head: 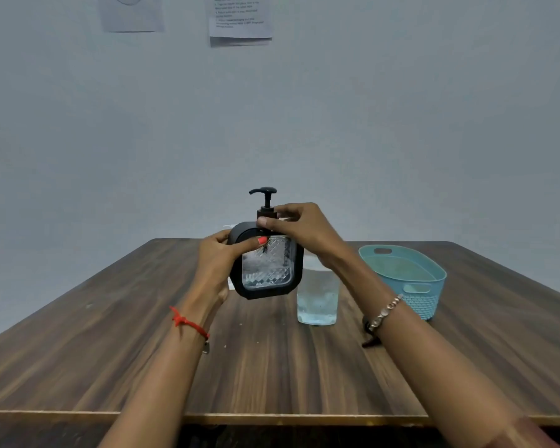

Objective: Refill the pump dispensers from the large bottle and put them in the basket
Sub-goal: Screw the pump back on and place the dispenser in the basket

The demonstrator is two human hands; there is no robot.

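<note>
A square black pump dispenser (267, 270) with a clear patterned window is held upright just above the table's middle. My left hand (215, 258) grips its left side, thumb across the front. My right hand (299, 227) pinches the black collar under the pump head (264, 192). A clear container of liquid (317, 297) stands just right of the dispenser, its top hidden behind my right wrist. A light blue basket (411, 279) sits at the right, nothing visible in it. A small black part (370, 337) lies under my right forearm.
The wooden table (110, 334) runs to a near edge at the bottom of the view. A plain wall with two paper sheets (240, 17) stands behind it. Something white (228, 227) peeks out behind the dispenser.
</note>
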